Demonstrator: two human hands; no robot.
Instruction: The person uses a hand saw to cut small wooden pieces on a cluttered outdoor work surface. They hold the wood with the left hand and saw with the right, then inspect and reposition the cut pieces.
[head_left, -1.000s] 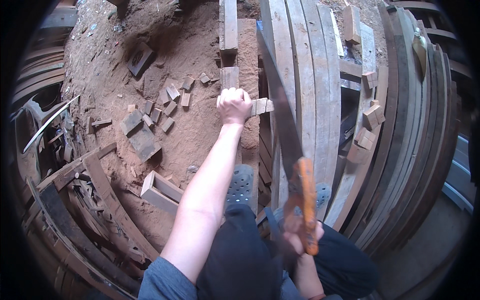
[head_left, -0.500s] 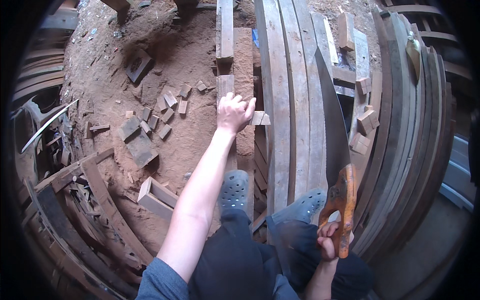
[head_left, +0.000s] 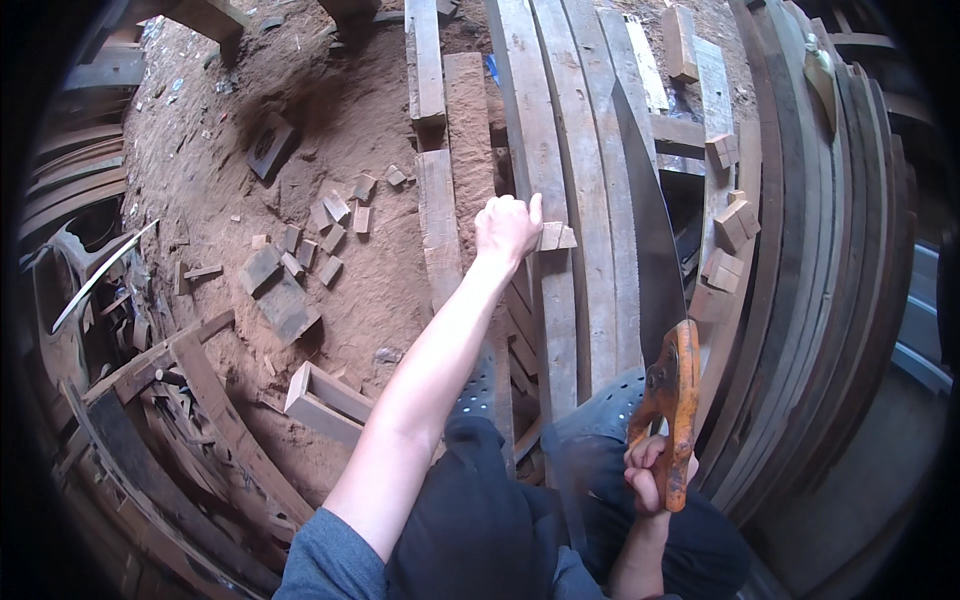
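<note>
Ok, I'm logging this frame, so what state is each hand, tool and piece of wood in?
Left hand: closed on the small wood block.
Small wood block: resting on the plank, held.
Right hand: gripping the saw's orange handle.
Handsaw: lifted, blade clear of the block.
Plank: lying flat.
Offcuts: scattered on the dirt.

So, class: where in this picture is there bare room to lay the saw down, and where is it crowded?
Bare dirt lies between the dark square block and the narrow planks. The long boards right of the left hand also show bare top. Crowded: the small offcuts and the scrap heap at lower left.
</note>
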